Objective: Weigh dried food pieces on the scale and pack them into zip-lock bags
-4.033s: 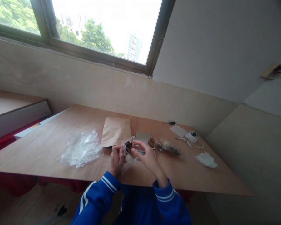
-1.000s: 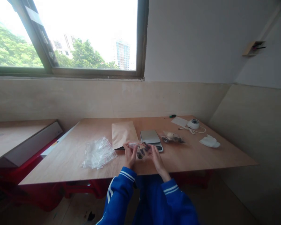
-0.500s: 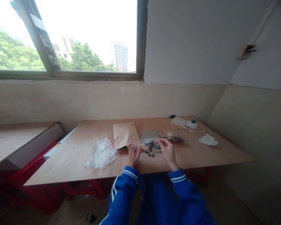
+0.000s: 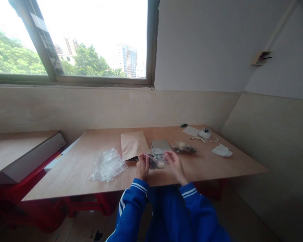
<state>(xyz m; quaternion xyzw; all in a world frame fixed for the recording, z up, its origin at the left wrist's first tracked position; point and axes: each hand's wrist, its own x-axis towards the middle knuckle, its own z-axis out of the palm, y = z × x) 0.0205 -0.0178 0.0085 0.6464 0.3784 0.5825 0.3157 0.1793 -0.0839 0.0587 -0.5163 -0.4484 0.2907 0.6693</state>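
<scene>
Between my hands is a clear zip bag (image 4: pixel 158 163) with dark and pale pieces in it; what they are I cannot make out. My left hand (image 4: pixel 142 167) pinches the bag's upper left edge. On the other side, my right hand (image 4: pixel 175 163) grips its upper right edge with closed fingers. Just behind the bag lies a flat scale-like device with a grey top (image 4: pixel 161 146). A brown paper envelope (image 4: pixel 133 144) rests behind my left hand. Beyond my right hand sits another filled clear bag (image 4: pixel 184 147).
A heap of clear plastic bags (image 4: pixel 108 165) lies left on the wooden table (image 4: pixel 65 174). At the right are a white dome camera (image 4: pixel 206 133) with a cable, a crumpled white wrapper (image 4: pixel 222 150), a white paper (image 4: pixel 192 130) and a small green object (image 4: pixel 183 125). Red stools (image 4: pixel 91 204) stand underneath.
The bag's pieces have shifted and spread lower in it. My right hand has moved slightly left, closer to my left hand. The view has turned a little.
</scene>
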